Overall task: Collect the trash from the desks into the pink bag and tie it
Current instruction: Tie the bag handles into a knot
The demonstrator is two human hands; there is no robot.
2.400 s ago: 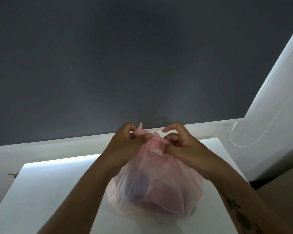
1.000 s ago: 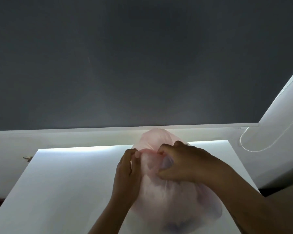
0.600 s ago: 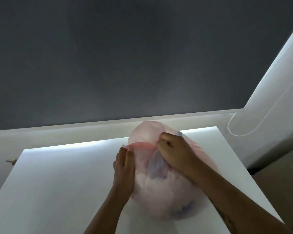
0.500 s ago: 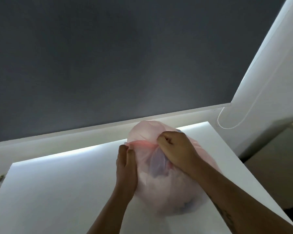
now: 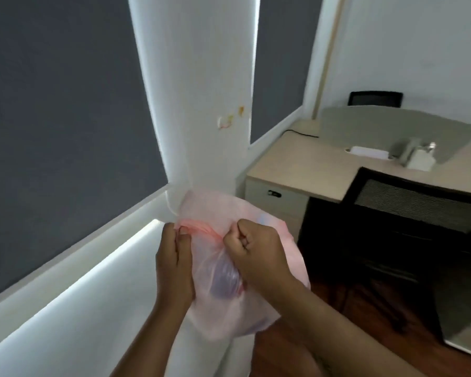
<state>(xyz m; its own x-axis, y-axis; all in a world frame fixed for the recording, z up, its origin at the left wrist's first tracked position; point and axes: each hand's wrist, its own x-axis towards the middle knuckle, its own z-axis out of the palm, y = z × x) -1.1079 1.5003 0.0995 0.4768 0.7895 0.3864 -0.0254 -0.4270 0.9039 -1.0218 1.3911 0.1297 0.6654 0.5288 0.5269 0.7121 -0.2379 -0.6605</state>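
While the fingers (image 5: 180,236) of the left hand (image 5: 174,265) lie close together and pinch one end of a darker, twisted strip (image 5: 201,229) of the bag (image 5: 229,314), the fingers (image 5: 238,235) of the right hand (image 5: 256,254) are curled into a fist clamped on the strip's other end. The strip runs taut between the two hands, which are near each other but apart. Above it a loose lobe of pink film puffs up; below it the full belly of the bag hangs between the wrists. Through the film shows a dark, bluish thing (image 5: 226,278), too blurred to name. The bag's bottom is at the right edge of a white table (image 5: 65,322); whether it rests on that edge or hangs free I cannot tell. The left forearm reaches in over the table, the right over a brown wooden floor (image 5: 370,306). Behind the table runs a white sill (image 5: 74,265) under a dark grey blind (image 5: 52,104), and a white pillar (image 5: 196,91) with small yellow and orange marks (image 5: 229,119) stands just behind the bag. To the right, well apart, is a beige table (image 5: 297,161) with a drawer (image 5: 275,195) in its front; a phone (image 5: 408,155) and a flat white box (image 5: 367,152) lie on it, and a black cable (image 5: 302,133) lies at its far corner. A black mesh chair (image 5: 408,205) stands at it, and the top of a second chair (image 5: 375,99) shows beyond a grey curved panel (image 5: 392,123).
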